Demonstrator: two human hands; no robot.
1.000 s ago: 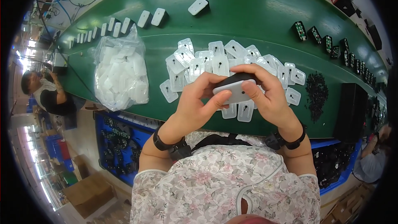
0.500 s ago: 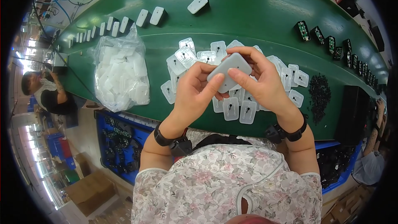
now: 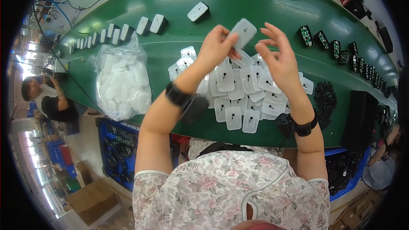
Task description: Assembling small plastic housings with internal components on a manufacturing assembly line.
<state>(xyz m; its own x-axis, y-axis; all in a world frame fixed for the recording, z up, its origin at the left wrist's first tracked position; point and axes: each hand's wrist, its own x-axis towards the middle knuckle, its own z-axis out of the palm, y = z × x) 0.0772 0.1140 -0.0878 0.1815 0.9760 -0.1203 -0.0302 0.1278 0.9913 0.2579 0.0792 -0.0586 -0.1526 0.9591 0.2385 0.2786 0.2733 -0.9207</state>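
My left hand (image 3: 218,47) grips a white rounded plastic cover (image 3: 245,32) by its near left edge, thumb on top, and holds it tilted above the far side of a pile. My right hand (image 3: 277,57) hovers just right of that cover, fingers apart and with nothing in them. Below both hands lies the pile of similar translucent white covers (image 3: 225,78), several with a small black piece in the middle. Part of the pile is hidden behind my left forearm and hands.
A clear bag of white covers (image 3: 123,81) lies left. White-topped black cases (image 3: 158,24) run in a row at far left; black cases with green circuit boards (image 3: 306,36) line the far right. Small black parts (image 3: 325,102) and a black box (image 3: 360,117) are at right. Blue crates (image 3: 102,145) flank me.
Both hands held the cover low over the pile before. My right hand has let go and opened, while my left hand has carried the cover up and away from me.
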